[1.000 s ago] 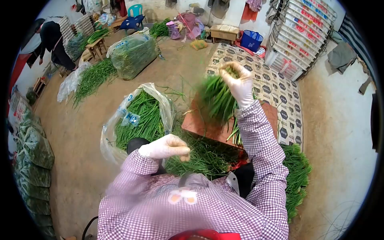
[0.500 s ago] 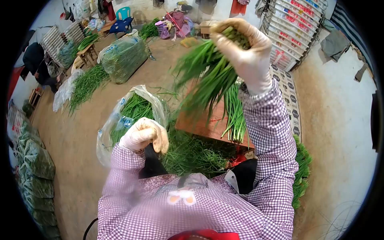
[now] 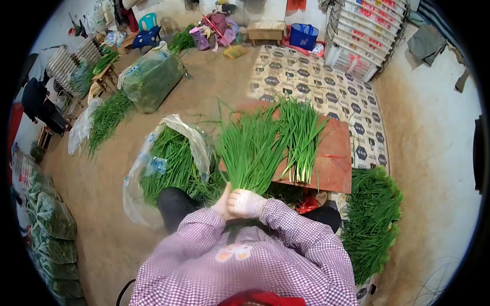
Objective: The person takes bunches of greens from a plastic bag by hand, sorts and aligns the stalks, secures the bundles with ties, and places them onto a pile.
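Clasped at its base between the left hand point(image 3: 222, 202) and right hand point(image 3: 246, 203), a green bundle point(image 3: 251, 148) fans over the reddish board point(image 3: 335, 149). Just right of it lies a second bundle point(image 3: 303, 136); beyond stretch patterned matting point(image 3: 287, 77) and a blue bag point(image 3: 303, 37).

I can't see the green bunch's point(image 3: 250, 153) lower ends.
The hands point(image 3: 246, 204) hide them; the top edge crops the white crates point(image 3: 365, 38), the bottom edge a red item point(image 3: 261, 299) I can't identify, and the distant person point(image 3: 42, 104) shows too small for detail.
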A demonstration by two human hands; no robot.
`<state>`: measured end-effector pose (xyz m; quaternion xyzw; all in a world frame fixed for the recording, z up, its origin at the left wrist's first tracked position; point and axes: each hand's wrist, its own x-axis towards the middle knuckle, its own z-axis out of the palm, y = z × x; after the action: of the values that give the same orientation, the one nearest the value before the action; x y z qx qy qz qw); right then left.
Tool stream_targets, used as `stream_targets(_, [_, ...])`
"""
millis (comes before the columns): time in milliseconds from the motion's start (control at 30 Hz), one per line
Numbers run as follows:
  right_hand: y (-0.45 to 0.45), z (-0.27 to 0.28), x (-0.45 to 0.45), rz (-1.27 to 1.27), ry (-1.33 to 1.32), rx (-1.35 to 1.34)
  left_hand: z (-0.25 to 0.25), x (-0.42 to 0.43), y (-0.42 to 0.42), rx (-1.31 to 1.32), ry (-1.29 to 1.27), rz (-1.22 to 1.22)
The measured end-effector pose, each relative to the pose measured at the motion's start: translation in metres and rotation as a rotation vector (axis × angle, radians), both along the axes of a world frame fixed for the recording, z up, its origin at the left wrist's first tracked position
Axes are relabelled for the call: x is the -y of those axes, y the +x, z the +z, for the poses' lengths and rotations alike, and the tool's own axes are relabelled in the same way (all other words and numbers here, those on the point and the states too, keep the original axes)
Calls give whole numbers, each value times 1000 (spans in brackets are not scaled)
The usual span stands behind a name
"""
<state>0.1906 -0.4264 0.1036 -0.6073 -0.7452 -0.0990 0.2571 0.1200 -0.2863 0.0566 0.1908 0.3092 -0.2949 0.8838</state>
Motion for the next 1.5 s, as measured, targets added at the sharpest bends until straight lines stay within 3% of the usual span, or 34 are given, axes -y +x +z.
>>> stream_targets(33, [-4, 5, 2, -15, -18, -60, -26, -9, -4, 29, -48, -29])
stream_targets(100, [-12, 9, 5, -27, -36, -129, -29, -14, -7, 67, -151, -75])
stream_targets(133, [-12, 12, 6, -35, -3, -298, -29, -16, -8, 86, -201, -100])
stream_targets(167, [-11, 13, 7, -44, 29, -470, -31, -8, -9, 121, -78, -8])
stream_targets(200, [-10, 4, 8, -59, 94, -683, -34, -3, -11, 149, 43, 83])
stream_targets(233, [-14, 2, 9, -124, 78, -1144, -10, -4, -16, 165, -248, 41])
stream_targets(267, [-17, -1, 11, -193, 58, -1606, -2, 3, -14, 317, -37, 52])
stream_targets(333, [-9, -1, 9, -213, 239, -1934, -18, 4, -11, 263, -365, -18])
stream_targets(433, [-9, -3, 7, -293, 394, -1979, -16, 10, -16, 189, -195, -18])
stream_targets(500, [-9, 1, 10, -412, 80, -1830, -23, 6, -15, 218, -198, -68])
stream_targets(533, [-10, -3, 7, -409, 153, -1679, -33, 4, -15, 250, -200, -110])
stream_targets(600, [-14, -18, 0, -331, 103, -1770, -80, 3, -21, 343, -329, -76])
stream_targets(633, [-19, -11, -4, -355, 109, -1795, -82, 4, -21, 393, -48, -135])
stream_targets(733, [-1, 3, 0, -420, -239, -1738, -55, 10, -13, 165, -35, -24])
stream_targets(800, [24, 32, 4, -684, -100, -1593, -62, 3, -11, 148, -183, -232])
stream_targets(833, [48, 18, 10, -740, -6, -1455, -52, 5, -10, 109, -208, -215])
stream_targets(900, [77, 45, 19, -1008, 160, -1501, -57, 6, -11, 124, -196, -214])
stream_targets(1000, [113, 47, 25, -1137, -158, -1602, -59, 9, -12, 144, -188, -215])
stream_targets(1033, [120, 40, 23, -1138, -158, -1602, -57, 11, -12, 152, -130, -197])
stream_targets(1100, [137, 12, 17, -1252, -449, -1189, -57, 11, -11, 142, -82, -183])
stream_targets(1200, [149, -10, 12, -1205, -474, -1047, -57, 13, -12, 197, -70, -166])
stream_targets(1267, [153, -17, 15, -1205, -408, -1210, -57, 12, -13, 223, -126, -176])
stream_targets(1333, [143, -2, 18, -1239, -205, -1413, -37, 12, -12, 280, 26, -126])
stream_targets(1500, [125, 52, 22, -988, 119, -1712, -30, 10, -5, 396, 5, -82])
